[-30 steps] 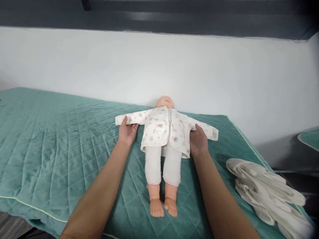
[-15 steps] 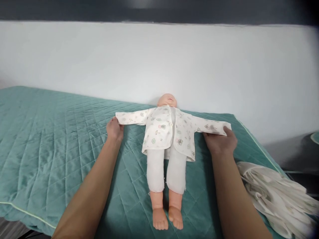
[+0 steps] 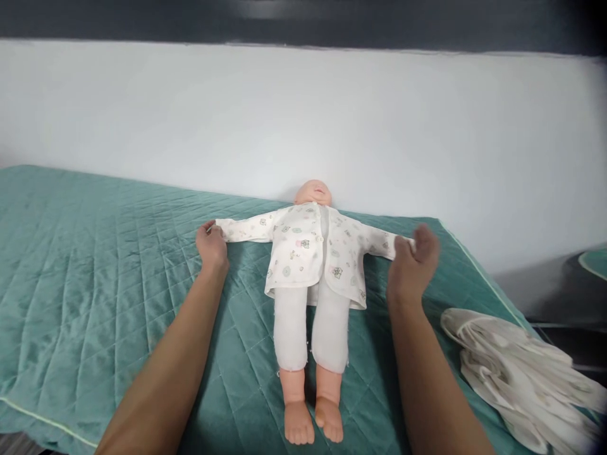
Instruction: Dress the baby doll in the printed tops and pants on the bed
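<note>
A baby doll (image 3: 313, 191) lies on its back on a green quilted cover. It wears a white printed baby jacket (image 3: 296, 253), open down the front, with both sleeves spread sideways. My left hand (image 3: 212, 248) is at the cuff of the sleeve on the left, fingers curled and pinching its edge. In front of the end of the other sleeve is my right hand (image 3: 411, 262), thumb and fingers apart and slightly blurred; it hides that cuff. Below the jacket show the doll's white cloth legs (image 3: 290, 335) and bare feet (image 3: 298, 422).
The green quilted cover (image 3: 118, 253) spreads over the bed, up to a white wall (image 3: 237, 120) behind the doll's head. A heap of white cloth (image 3: 516, 366) lies at the right edge, beside my right forearm.
My right hand has let go of the sleeve on the right and lifted slightly, its fingers now apart. My left hand has shifted slightly outward at the other cuff. The view has moved a little.
</note>
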### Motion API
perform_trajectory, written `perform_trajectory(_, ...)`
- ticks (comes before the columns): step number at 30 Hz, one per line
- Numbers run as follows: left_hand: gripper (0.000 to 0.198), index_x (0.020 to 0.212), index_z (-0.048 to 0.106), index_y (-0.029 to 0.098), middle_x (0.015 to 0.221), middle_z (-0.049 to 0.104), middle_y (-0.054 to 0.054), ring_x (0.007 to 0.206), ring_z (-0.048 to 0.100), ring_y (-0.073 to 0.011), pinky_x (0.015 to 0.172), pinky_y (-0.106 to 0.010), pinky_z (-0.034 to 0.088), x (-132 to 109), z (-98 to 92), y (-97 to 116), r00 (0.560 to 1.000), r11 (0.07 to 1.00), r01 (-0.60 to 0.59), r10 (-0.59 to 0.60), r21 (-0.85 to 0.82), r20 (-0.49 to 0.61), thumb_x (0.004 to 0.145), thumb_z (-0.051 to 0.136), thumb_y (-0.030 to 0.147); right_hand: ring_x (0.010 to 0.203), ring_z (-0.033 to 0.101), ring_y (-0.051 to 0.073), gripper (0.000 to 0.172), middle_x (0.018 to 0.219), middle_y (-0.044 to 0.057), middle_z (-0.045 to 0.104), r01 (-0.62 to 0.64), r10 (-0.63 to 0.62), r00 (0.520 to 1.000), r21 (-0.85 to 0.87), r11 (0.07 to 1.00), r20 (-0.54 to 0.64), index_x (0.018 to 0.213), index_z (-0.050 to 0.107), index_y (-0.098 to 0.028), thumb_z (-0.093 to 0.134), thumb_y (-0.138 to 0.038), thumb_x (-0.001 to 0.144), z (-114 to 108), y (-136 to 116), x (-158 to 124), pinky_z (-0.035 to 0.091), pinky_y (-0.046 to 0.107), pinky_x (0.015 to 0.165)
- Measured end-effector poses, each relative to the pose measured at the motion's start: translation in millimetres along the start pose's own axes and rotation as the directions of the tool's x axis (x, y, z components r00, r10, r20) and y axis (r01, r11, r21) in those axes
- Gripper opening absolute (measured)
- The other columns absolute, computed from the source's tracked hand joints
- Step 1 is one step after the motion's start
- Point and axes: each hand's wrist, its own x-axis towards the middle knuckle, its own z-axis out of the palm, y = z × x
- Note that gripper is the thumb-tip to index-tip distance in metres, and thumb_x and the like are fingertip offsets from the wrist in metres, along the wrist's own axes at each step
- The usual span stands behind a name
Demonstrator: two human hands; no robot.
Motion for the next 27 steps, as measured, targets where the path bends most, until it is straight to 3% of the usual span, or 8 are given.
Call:
perform_trajectory(2,0.031,0.12,0.057,0.015,0.126,0.065,-0.012,0.123,0.061,-0.0222,0.112,-0.038,0.044,-9,-0.5,4,0.985,0.969,-0.161,0.17,0.187,-0.031,0.089,0.053,0.016,0.111,0.063,0.021,0.027,0.115,0.005,0.067,-0.004,0.015,0.972,-0.049,0.999,0.233,0.111,0.065,-0.025,0.063,-0.032,0.085,17,-20,-14,0.051,0.039,0.098)
perform_trajectory(4,0.039,0.126,0.055,0.015,0.139,0.057,-0.014,0.138,0.049,-0.0241,0.122,-0.04,0.032,-19,-0.2,9,0.938,0.879,-0.335,0.346,0.34,0.031,0.087,0.054,0.013,0.093,0.063,0.02,0.02,0.102,0.004,0.068,0.021,0.046,0.922,-0.169,0.985,0.384,0.102,0.067,-0.025,0.061,-0.036,0.087,38,-38,-21,0.053,0.037,0.084)
perform_trajectory(8,0.045,0.131,0.051,0.011,0.143,0.053,-0.018,0.141,0.044,-0.0282,0.123,-0.044,0.029,-32,0.7,14,0.889,0.775,-0.453,0.428,0.441,0.16,0.086,0.052,0.012,0.078,0.056,0.021,0.02,0.084,0.005,0.064,0.183,0.142,0.81,-0.475,0.861,0.569,0.081,0.059,-0.023,0.067,-0.041,0.083,78,-58,-14,0.048,0.041,0.082)
perform_trajectory(12,0.044,0.13,0.052,0.011,0.139,0.055,-0.018,0.141,0.044,-0.0294,0.122,-0.047,0.029,-33,0.6,14,0.863,0.742,-0.5,0.469,0.447,0.187,0.086,0.05,0.011,0.071,0.051,0.022,0.021,0.074,0.004,0.058,0.268,0.278,0.747,-0.656,0.705,0.604,0.075,0.047,-0.025,0.061,-0.038,0.085,102,-59,-2,0.045,0.041,0.076)
perform_trajectory(15,0.044,0.128,0.053,0.014,0.138,0.055,-0.016,0.146,0.036,-0.029,0.125,-0.047,0.024,-37,1.3,15,0.808,0.69,-0.585,0.541,0.426,0.234,0.085,0.049,0.009,0.068,0.049,0.022,0.017,0.071,0.004,0.056,0.333,0.259,0.735,-0.666,0.668,0.627,0.072,0.045,-0.025,0.055,-0.028,0.085,108,-59,3,0.042,0.038,0.073)
perform_trajectory(19,0.043,0.126,0.055,0.016,0.134,0.058,-0.014,0.146,0.035,-0.0278,0.124,-0.045,0.026,-44,3.2,18,0.791,0.702,-0.612,0.532,0.366,0.303,0.085,0.048,0.008,0.065,0.048,0.02,0.015,0.071,0.003,0.058,0.386,0.184,0.715,-0.601,0.7,0.674,0.07,0.046,-0.025,0.054,-0.023,0.083,115,-65,5,0.04,0.036,0.069)
perform_trajectory(23,0.04,0.122,0.057,0.015,0.129,0.059,-0.014,0.143,0.038,-0.0284,0.124,-0.045,0.027,-48,2.3,19,0.793,0.715,-0.608,0.521,0.346,0.317,0.083,0.049,0.007,0.069,0.052,0.021,0.011,0.074,0.003,0.061,0.373,0.137,0.727,-0.554,0.744,0.673,0.074,0.052,-0.024,0.056,-0.027,0.084,116,-65,-6,0.044,0.037,0.074)
perform_trajectory(27,0.034,0.113,0.06,0.019,0.125,0.061,-0.013,0.142,0.04,-0.0282,0.124,-0.043,0.025,-55,0.9,21,0.799,0.754,-0.593,0.505,0.283,0.328,0.083,0.051,0.006,0.099,0.06,0.025,0.014,0.107,0.009,0.067,0.39,-0.059,0.747,-0.365,0.845,0.662,0.096,0.065,-0.023,0.054,-0.031,0.089,90,-59,-32,0.047,0.044,0.096)
